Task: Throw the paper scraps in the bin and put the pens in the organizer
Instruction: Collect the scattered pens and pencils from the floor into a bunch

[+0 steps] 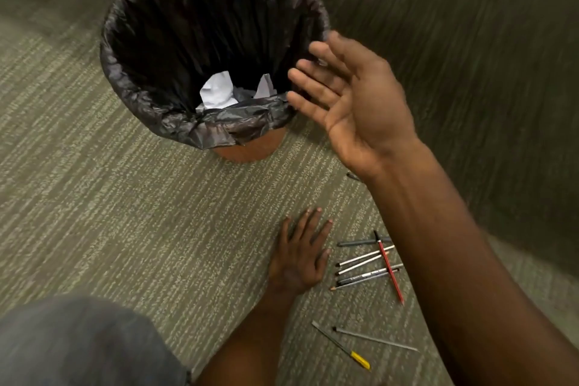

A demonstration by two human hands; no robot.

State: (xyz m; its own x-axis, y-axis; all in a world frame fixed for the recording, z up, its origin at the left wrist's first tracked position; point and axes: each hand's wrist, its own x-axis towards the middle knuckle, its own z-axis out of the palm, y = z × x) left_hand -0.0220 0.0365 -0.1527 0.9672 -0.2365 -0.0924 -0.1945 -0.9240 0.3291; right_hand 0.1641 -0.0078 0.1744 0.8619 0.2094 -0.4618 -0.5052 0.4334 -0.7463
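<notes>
Right hand: palm turned up, four fingers straight and slightly apart, holding nothing; the thumb edge lies against the far rim. The fingertips hang over the near right rim of the bin, just above its black liner. One bin, brown-walled, one liner folded over its rim. Below and to the left of those fingertips, at the bottom of the bin, lie two white paper scraps, one large and crumpled, one smaller and pointed beside it. Left hand: flat on the carpet, palm down, fingers straight and spread, holding nothing. Just to the right of its fingers lies a cluster of pens: five grey or white ones lying roughly side by side, counted where they show, their far ends hidden under the right forearm. One red pencil lies across them. Nearer the person than the left hand, two more lie apart from the cluster: one grey pen and one yellow-capped pen, their near ends close together. One further dark tip shows beside the right wrist; its kind cannot be told. A grey-clad knee fills the lower left corner.
</notes>
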